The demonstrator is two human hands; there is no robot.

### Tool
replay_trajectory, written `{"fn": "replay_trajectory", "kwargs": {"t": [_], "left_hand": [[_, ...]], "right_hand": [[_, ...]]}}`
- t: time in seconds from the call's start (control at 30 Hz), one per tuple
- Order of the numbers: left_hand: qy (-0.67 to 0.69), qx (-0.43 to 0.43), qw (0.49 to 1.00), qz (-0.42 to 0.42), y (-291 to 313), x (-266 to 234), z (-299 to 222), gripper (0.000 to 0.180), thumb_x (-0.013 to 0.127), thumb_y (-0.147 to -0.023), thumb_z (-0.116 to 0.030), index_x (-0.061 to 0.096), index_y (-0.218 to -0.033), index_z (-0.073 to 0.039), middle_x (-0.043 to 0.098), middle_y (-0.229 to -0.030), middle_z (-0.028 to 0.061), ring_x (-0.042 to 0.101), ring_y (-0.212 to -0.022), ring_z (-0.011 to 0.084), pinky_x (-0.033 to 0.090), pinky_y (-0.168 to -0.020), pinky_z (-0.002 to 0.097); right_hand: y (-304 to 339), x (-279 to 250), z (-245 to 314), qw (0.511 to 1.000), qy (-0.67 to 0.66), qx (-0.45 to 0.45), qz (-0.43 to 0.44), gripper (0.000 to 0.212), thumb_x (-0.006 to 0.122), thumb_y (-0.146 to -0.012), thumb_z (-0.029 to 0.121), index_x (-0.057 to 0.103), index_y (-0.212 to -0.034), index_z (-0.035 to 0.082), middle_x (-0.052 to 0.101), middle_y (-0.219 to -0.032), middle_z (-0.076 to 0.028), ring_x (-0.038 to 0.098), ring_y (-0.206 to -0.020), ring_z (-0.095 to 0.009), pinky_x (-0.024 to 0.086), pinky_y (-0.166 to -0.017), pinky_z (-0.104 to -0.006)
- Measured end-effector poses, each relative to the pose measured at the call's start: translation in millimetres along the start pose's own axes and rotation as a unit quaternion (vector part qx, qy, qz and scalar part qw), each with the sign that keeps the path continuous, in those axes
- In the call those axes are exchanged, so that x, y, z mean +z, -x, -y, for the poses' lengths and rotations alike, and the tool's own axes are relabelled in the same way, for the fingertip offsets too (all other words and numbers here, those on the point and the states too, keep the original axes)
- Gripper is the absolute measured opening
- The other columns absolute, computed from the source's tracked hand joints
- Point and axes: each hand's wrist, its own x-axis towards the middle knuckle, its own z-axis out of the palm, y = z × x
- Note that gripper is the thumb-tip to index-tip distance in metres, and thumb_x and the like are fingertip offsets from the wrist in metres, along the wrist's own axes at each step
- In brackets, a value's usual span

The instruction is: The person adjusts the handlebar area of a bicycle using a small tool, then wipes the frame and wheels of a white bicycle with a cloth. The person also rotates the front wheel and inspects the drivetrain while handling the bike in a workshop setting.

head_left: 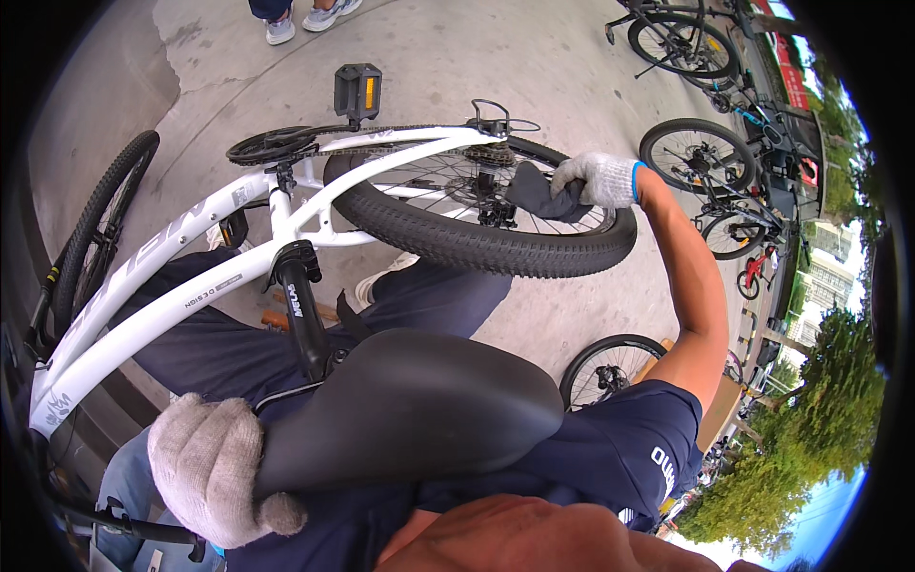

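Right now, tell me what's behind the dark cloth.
Parts of the white bicycle's rear wheel show around the dark cloth, held by the gloved right hand. Whatever lies directly behind the cloth is covered.

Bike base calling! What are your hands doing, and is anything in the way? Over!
Left hand gripping black saddle. Right hand holding dark cloth at rear wheel of white bike. Nothing seen blocking right hand. Over.
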Motion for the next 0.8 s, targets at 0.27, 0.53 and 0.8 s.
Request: {"fn": "replay_trajectory", "kwargs": {"t": [0.27,0.53,0.8], "left_hand": [[-0.017,-0.010,0.999,-0.034,-6,8,-4,0.077,0.051,-0.108,-0.067,0.074,-0.105,0.006,0.076,-0.091,0.0230,0.074,-0.083,0.0383,0.061,-0.085,0.0552],[-0.008,-0.006,1.000,-0.016,-5,4,-3,0.075,0.051,-0.108,-0.067,0.074,-0.107,0.004,0.077,-0.092,0.0215,0.073,-0.083,0.0369,0.061,-0.085,0.0541],[0.038,0.013,0.999,-0.010,-6,5,2,0.065,0.059,-0.102,-0.051,0.072,-0.109,0.013,0.075,-0.095,0.0286,0.071,-0.083,0.0433,0.059,-0.083,0.0598]], "right_hand": [[-66,-46,0,0.904,0.210,-0.046,-0.371,0.048,0.064,-0.085,0.010,0.077,-0.131,0.012,0.078,-0.115,-0.022,0.073,-0.109,-0.045,0.059,-0.099,-0.0504],[-169,-37,-10,0.966,0.216,0.116,-0.077,0.063,0.070,-0.077,0.023,0.075,-0.139,0.012,0.080,-0.115,-0.024,0.076,-0.106,-0.040,0.060,-0.095,-0.0467],[-161,-81,-27,0.971,0.152,0.185,-0.027,0.057,0.072,-0.074,0.016,0.082,-0.130,0.014,0.083,-0.114,-0.017,0.078,-0.103,-0.032,0.062,-0.092,-0.0413]]}}
